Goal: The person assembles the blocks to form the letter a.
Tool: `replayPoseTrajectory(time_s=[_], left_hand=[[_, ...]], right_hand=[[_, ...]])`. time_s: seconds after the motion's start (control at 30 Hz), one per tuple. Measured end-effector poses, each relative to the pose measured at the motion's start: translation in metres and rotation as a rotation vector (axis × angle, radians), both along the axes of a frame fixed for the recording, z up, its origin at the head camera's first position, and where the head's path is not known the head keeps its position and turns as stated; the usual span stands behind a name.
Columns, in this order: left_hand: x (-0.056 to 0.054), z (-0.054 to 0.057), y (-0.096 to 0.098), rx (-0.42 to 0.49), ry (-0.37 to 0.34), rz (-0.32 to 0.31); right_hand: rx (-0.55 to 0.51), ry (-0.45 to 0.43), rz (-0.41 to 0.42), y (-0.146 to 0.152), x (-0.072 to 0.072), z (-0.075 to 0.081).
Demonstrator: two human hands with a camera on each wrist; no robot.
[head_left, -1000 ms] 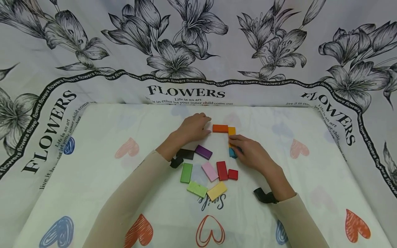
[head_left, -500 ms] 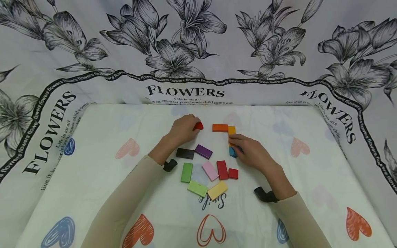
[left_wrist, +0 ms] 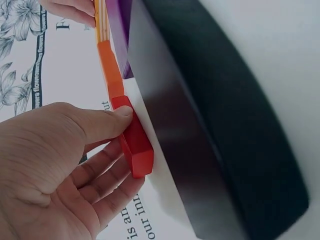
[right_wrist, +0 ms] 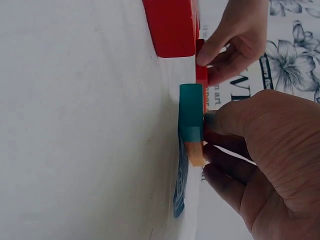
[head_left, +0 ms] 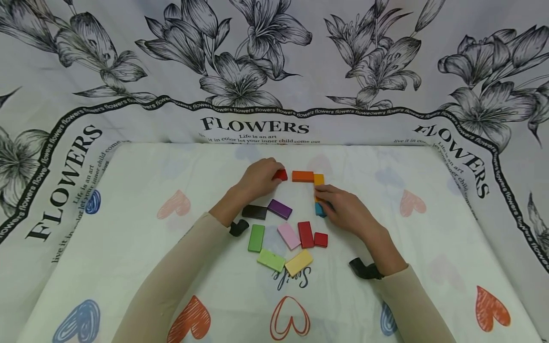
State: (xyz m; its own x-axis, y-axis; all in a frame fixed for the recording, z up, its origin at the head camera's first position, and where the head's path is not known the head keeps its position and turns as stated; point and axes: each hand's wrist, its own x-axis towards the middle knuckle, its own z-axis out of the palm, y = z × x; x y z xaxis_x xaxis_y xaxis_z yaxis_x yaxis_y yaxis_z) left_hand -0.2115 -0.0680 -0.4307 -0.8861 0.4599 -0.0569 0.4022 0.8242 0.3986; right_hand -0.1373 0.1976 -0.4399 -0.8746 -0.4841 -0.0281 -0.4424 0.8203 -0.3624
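My left hand (head_left: 257,180) pinches a red block (head_left: 280,175) between thumb and fingers, just left of an orange block (head_left: 302,176). In the left wrist view the red block (left_wrist: 137,137) is in line with the orange one, ends right together. A yellow-orange block (head_left: 319,179) runs down from the orange block's right end, and a blue block (head_left: 319,208) stands at its lower end. With curled fingers, my right hand (head_left: 347,212) holds these two: thumb at the blue block (right_wrist: 191,107), index finger along the yellow-orange one, partly hiding it.
Nearer me lie a black block (head_left: 254,212), a purple block (head_left: 279,209), a pink block (head_left: 289,236), a green block (head_left: 256,238), a light green block (head_left: 271,260), a yellow block (head_left: 299,263), a long red block (head_left: 306,235) and a short red one (head_left: 320,239).
My left hand drew back leftward, showing the red block in its grip, then moved a little right toward the orange block. The right hand has stayed in place.
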Motion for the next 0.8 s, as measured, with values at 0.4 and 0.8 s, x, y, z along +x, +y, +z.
replayPoseTrajectory(time_s=[0.4,0.8], left_hand=[[0.0,-0.002,0.009,-0.018,0.04,-0.027],[-0.001,-0.004,0.01,-0.008,0.02,-0.017]], right_hand=[[-0.018,0.004,0.009,0.001,0.001,0.002],[-0.018,0.0,0.012,0.0,0.0,0.003]])
